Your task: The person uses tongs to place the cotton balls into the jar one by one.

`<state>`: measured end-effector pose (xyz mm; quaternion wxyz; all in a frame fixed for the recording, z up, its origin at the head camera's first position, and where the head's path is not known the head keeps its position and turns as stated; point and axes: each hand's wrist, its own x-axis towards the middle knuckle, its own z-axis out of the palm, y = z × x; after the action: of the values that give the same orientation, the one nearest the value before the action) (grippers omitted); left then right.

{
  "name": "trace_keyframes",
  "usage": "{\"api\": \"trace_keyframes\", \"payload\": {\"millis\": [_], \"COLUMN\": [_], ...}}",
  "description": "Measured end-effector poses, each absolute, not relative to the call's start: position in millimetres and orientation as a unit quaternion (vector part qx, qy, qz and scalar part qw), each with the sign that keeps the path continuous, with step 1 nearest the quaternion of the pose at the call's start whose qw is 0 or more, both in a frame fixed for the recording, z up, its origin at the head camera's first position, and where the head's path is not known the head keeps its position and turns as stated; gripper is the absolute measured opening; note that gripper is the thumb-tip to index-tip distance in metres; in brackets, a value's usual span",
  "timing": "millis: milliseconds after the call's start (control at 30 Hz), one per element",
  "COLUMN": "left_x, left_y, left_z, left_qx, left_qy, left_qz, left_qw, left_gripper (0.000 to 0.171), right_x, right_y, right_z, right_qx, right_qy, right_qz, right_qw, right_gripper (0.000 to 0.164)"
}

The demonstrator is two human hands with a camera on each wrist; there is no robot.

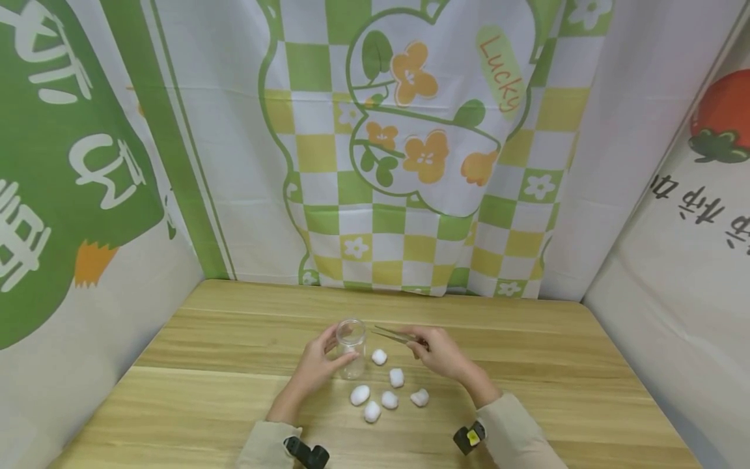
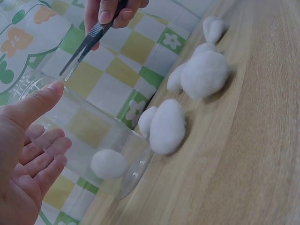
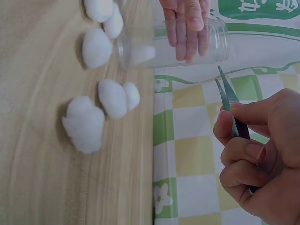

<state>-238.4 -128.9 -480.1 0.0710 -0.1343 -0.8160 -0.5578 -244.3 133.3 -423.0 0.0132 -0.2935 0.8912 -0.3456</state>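
My left hand (image 1: pixel 319 365) holds an upright clear jar (image 1: pixel 359 344), thumb on the near side and fingers behind it. The jar's mouth is uncovered, and one white cotton ball (image 2: pixel 109 164) lies at its bottom. In my right hand (image 1: pixel 444 354) is a pair of metal tweezers (image 3: pixel 229 101), pinched between thumb and fingers. Their tips point left toward the jar's rim, slightly parted with nothing between them. Several loose cotton balls lie on the table to the right and in front of the jar, among them an oval one (image 1: pixel 360 395) and an uneven one (image 1: pixel 419 398).
A wooden table (image 1: pixel 234 352) carries everything. Behind it hangs a green, yellow and white checked cloth (image 1: pixel 387 225), with printed fabric on both sides. Black cameras are strapped to the left wrist (image 1: pixel 307 454) and right wrist (image 1: pixel 470 437).
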Motion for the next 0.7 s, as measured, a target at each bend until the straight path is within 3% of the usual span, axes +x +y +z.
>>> {"api": "trace_keyframes", "payload": {"millis": [700], "left_x": [-237.0], "left_y": [-129.0], "left_z": [-480.2], "left_qx": [-0.138], "left_qy": [-0.815], "left_qz": [-0.557], "left_qw": [0.077], "left_gripper": [0.062], "right_x": [-246.9], "right_y": [140.7], "right_z": [-446.0], "right_qx": [-0.292], "right_qy": [0.892], "right_qz": [-0.343], "right_qw": [0.041], "right_gripper": [0.033]}}
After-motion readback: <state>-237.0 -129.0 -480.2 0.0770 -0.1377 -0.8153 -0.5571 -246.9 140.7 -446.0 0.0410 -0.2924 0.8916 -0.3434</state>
